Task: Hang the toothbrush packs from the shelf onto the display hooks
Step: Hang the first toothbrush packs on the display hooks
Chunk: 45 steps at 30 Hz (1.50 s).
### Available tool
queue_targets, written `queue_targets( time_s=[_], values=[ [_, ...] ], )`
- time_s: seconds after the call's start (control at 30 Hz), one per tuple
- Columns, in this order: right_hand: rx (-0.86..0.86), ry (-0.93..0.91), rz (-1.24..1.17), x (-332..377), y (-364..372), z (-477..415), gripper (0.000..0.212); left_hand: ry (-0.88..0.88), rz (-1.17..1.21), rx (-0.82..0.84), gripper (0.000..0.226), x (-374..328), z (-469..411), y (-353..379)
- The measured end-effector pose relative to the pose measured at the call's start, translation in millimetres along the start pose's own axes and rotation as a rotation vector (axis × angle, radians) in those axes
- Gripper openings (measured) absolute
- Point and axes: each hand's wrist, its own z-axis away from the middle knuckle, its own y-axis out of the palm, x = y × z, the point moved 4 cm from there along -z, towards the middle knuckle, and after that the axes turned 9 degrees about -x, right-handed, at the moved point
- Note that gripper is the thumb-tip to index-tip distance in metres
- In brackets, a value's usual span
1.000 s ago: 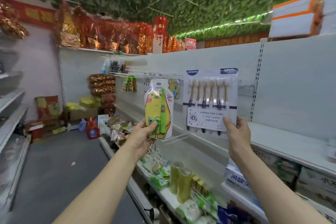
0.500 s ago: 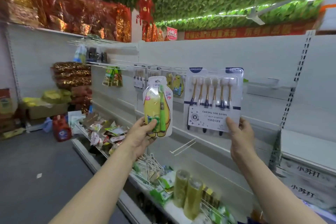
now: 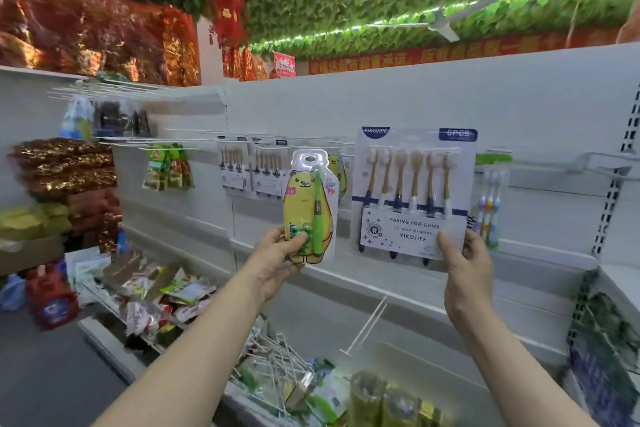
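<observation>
**Two packs up, one in each hand**

Both hands were raised at the white panel (image 3: 415, 97). The left hand (image 3: 275, 255) pinched the bear pack (image 3: 308, 198) low down, thumb laid across the front by the green frog and the other fingers tucked behind the card. That pack stood upright with its hang hole at the top, in front of the hook row and just left of the six-pack (image 3: 412, 184).

Over to the right hand (image 3: 467, 270): it pinched the six-pack's bottom right corner, thumb on the printed label, fingers hidden behind. That pack was upright too, flat toward the panel, its top edge level with the hook row. Whether it sat on a hook, I could not tell.

Just behind its right edge hung a pack of coloured brushes (image 3: 488, 198). Further left on the same row, two hung packs (image 3: 232, 166) sat side by side, and beyond them were green packets (image 3: 166, 166). Below the hands a bare hook (image 3: 367, 322) jutted from the panel. Under it, loose hooks (image 3: 273, 360) lay in a tangle on the shelf (image 3: 104, 334).
</observation>
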Motion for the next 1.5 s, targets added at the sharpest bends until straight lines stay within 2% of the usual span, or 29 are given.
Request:
queue_targets(
  time_s=[0.23,0.4,0.5,0.57,0.87,1.07,1.2,1.4,1.5],
  values=[
    [-0.091,-0.103,0.013,-4,5,-5,0.024,-0.06,-0.002,0.173,0.023,17,-66,9],
    [-0.253,-0.178,0.034,-3,1,14,0.031,-0.131,-0.044,0.31,0.027,22,-99,12],
    [-0.363,-0.205,0.072,-5,-1,35,0.081,-0.14,-0.073,0.369,0.026,19,-117,11],
    [-0.403,-0.236,0.087,-6,0,50,0.095,-0.163,-0.078,0.408,0.026,19,-126,10],
    [-0.428,-0.273,0.066,-3,18,78,0.09,-0.183,-0.07,0.508,0.026,20,-149,16],
    [-0.397,-0.299,0.066,2,27,66,0.09,-0.168,-0.058,0.512,0.03,20,-159,28],
    [-0.379,-0.283,0.052,-4,27,57,0.083,-0.125,-0.062,0.526,0.023,17,-161,38],
    [-0.344,-0.28,0.067,-4,31,47,0.091,-0.139,-0.035,0.476,0.023,23,-167,53],
    [-0.332,-0.267,0.064,-6,32,41,0.091,-0.15,-0.037,0.482,0.03,27,-174,63]
  ],
)
